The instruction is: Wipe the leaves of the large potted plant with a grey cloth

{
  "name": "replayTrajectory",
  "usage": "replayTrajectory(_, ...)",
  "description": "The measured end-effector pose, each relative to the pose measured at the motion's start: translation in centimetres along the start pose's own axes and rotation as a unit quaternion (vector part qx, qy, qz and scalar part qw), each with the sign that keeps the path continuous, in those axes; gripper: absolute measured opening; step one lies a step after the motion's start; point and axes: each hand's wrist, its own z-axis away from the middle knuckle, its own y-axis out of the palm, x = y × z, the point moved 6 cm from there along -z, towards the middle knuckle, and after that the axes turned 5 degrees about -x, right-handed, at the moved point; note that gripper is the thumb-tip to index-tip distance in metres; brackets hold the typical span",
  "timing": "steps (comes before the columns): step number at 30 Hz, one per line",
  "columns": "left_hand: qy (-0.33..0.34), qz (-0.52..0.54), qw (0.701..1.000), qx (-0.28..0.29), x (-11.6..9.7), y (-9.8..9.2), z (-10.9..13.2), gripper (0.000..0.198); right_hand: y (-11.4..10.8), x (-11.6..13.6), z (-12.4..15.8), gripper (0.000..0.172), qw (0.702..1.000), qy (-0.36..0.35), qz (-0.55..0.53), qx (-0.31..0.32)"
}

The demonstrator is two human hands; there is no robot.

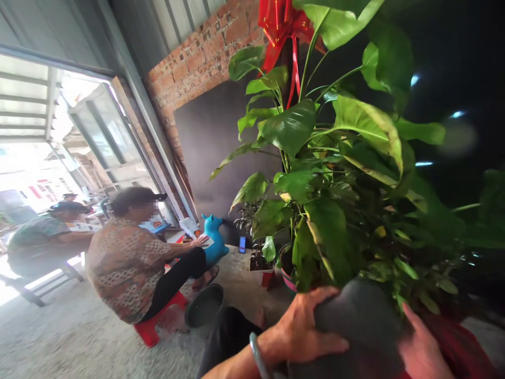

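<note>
A smooth dark grey object with a rounded top is right in front of me; its kind cannot be made out, and its lower part runs out of view. My left hand, a pale bangle on its wrist, lies around the object's left side with thumb and fingers apart. On the opposite side my right hand presses against the object, its thumb pointing up; it is slightly blurred and its other fingers are mostly hidden. Just beyond both hands, leaves of a large potted plant hang down close to the object.
To the left a person in a patterned shirt sits on a red stool, a hand on a blue animal-shaped toy. A dark basin stands on the floor nearby. A phone leans by the wall. Another person sits farther left.
</note>
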Motion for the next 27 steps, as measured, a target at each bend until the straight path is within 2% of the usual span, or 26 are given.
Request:
replayTrajectory(2,0.084,0.004,0.993,-0.081,-4.7,-1.8,-2.1,0.068,0.1,-0.1,0.4,0.020,0.999,0.028,-0.025,-0.022)
replayTrajectory(3,0.114,-0.011,0.987,-0.116,-5.9,-2.5,-3.4,0.070,0.2,-0.1,0.5,0.017,0.998,0.036,-0.036,-0.030)
replayTrajectory(4,0.130,-0.032,0.979,-0.156,-6.1,-3.2,-4.6,0.070,0.2,0.0,0.6,0.014,0.998,0.029,-0.039,-0.032)
replayTrajectory(5,0.129,-0.060,0.973,-0.184,-5.4,-3.5,-5.7,0.070,0.2,0.1,0.5,0.013,0.999,0.022,-0.039,-0.029)
replayTrajectory(6,0.107,-0.091,0.971,-0.195,-3.9,-3.6,-6.6,0.071,0.2,0.2,0.4,0.013,0.999,0.018,-0.040,-0.025)
replayTrajectory(8,0.023,-0.144,0.972,-0.183,0.7,-3.1,-7.1,0.073,-0.2,0.1,0.0,0.014,0.999,0.015,-0.043,-0.023)
replayTrajectory(10,-0.048,-0.143,0.982,-0.116,5.0,-1.8,-6.0,0.074,-0.7,-0.1,-0.5,0.015,0.999,0.015,-0.038,-0.033)
replayTrajectory(11,-0.067,-0.121,0.988,-0.072,6.2,-1.0,-5.1,0.072,-1.0,-0.2,-0.7,0.015,0.998,0.016,-0.032,-0.042)
replayTrajectory(12,-0.069,-0.094,0.993,-0.029,6.4,-0.3,-4.0,0.070,-1.2,-0.2,-0.7,0.015,0.998,0.017,-0.027,-0.048)
replayTrajectory(14,-0.046,-0.035,0.998,0.031,4.5,0.6,-2.3,0.065,-1.1,-0.1,-0.7,0.014,0.998,0.015,-0.027,-0.049)
replayTrajectory(16,-0.002,0.006,0.999,0.036,0.4,0.3,-1.9,0.061,-0.7,0.0,-0.4,0.017,0.999,0.018,-0.029,-0.033)
replayTrajectory(19,0.078,0.016,0.995,-0.058,-5.8,-1.4,-4.1,0.060,-0.2,0.1,0.0,0.023,0.999,0.026,-0.027,-0.017)
replayTrajectory(21,0.112,-0.013,0.985,-0.129,-7.1,-1.9,-6.1,0.058,-0.2,0.1,-0.1,0.024,0.999,0.016,-0.027,-0.009)
replayTrajectory(22,0.114,-0.039,0.981,-0.155,-6.6,-1.9,-7.0,0.057,-0.2,0.2,-0.3,0.024,1.000,0.004,-0.029,-0.001)
replayTrajectory(24,0.087,-0.094,0.977,-0.173,-3.5,-1.2,-8.0,0.061,-0.4,0.1,-0.7,0.024,0.999,-0.009,-0.032,0.013)
replayTrajectory(25,0.055,-0.114,0.978,-0.164,-1.2,-0.6,-8.0,0.065,-0.6,0.1,-0.9,0.023,0.999,-0.013,-0.031,0.014)
replayTrajectory(27,-0.007,-0.102,0.990,-0.096,3.2,0.8,-6.8,0.068,-1.1,0.0,-1.3,0.023,1.000,-0.020,-0.020,0.005)
